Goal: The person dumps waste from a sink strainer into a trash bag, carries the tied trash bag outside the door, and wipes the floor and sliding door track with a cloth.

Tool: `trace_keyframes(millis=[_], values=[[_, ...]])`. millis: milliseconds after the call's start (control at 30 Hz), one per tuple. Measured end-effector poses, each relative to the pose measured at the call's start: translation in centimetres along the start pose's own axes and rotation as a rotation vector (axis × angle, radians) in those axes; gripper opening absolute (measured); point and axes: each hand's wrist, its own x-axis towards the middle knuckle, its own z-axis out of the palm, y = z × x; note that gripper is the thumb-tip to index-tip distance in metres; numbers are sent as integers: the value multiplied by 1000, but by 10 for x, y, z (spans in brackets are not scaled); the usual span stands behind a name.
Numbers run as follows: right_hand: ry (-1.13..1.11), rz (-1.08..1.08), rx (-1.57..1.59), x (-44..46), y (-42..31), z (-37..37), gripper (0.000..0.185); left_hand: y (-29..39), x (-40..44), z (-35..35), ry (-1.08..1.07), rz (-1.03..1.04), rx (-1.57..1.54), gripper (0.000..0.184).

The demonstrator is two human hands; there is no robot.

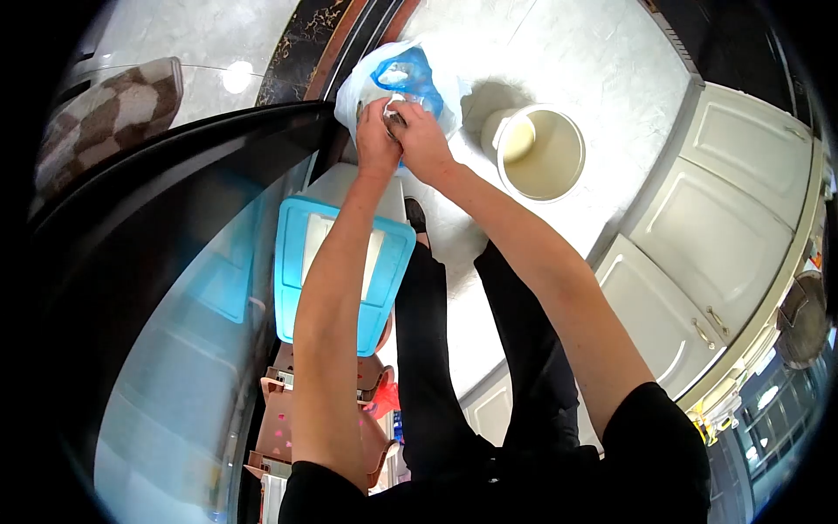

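My left hand (pixel 376 141) and my right hand (pixel 422 145) are close together over a pale translucent plastic bag (pixel 353 86), which looks to line a bin. Both have curled fingers. Between them shows a small greyish thing with some white, too small and covered to name. Inside the pale bag, just beyond my fingers, is a crumpled blue plastic bag (pixel 422 75). What else lies in there is hidden by my hands.
A white bucket (pixel 579 157) stands on the tiled floor to the right. Near my left forearm is a storage box with a blue lid (pixel 292 262). A dark-framed glass door (pixel 175 393) is at left, white cabinets (pixel 711 205) at right, and a checked mat (pixel 122 113) lies upper left.
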Motion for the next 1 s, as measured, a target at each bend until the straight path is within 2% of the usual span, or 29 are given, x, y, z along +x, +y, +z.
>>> trace_keyframes(millis=[200, 300, 367, 533, 600, 733, 800, 833, 900, 933, 1000], values=[[20, -154, -73, -2, -7, -13, 29, 15, -1, -14, 27, 11, -30, 37], [-17, -198, -73, 1, -8, -20, 24, 20, -3, -18, 65, 32, -29, 41], [-97, -167, -126, 7, -9, -24, 16, 26, -9, -19, 70, 24, -33, 48], [-107, -147, -96, 4, -15, -34, 12, 30, -23, -22, 108, 44, -61, 57], [-185, 105, 38, 0, -16, -31, 10, 29, -28, -22, 128, 84, -22, 57], [-260, 212, 276, 1, -1, -14, 9, 33, -36, -27, 114, 60, -7, 54], [-401, 266, 578, -1, 11, -5, 11, 30, -40, -27, 100, 159, 42, 50], [-406, 265, 575, 2, 16, -3, 11, 28, -41, -25, 104, 156, 40, 50], [-531, 441, 908, 3, 19, -5, 11, 22, -45, -24, 89, 161, 144, 56], [-537, 442, 908, 2, 18, -9, 11, 19, -46, -23, 90, 156, 143, 56], [-495, 796, 1039, 2, 23, -18, 16, 10, -47, -25, 64, 59, 252, 57]])
